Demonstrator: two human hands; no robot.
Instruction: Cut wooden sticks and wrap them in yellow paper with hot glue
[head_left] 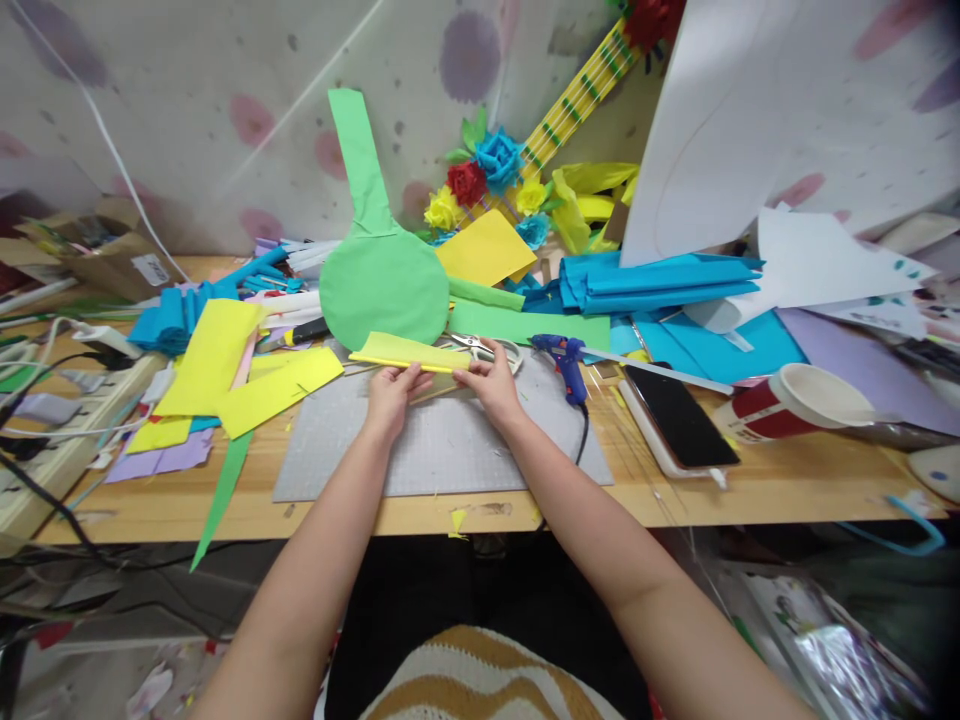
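Observation:
A folded strip of yellow paper [405,351] lies across the far edge of a grey cutting mat [442,450]. My left hand [388,397] pinches its near edge left of the middle. My right hand [495,384] grips its right end, fingers curled on it. Just behind the strip lie white-handled scissors [487,349]. A blue glue gun [564,364] rests to the right of my right hand, its cord running toward me.
Green round paper shape [382,283], yellow sheets [247,380], blue crepe paper [645,280] and paper flowers [480,180] crowd the back. A phone [679,415] and a tipped paper cup [787,400] lie at right. A power strip with cables [60,420] sits at left.

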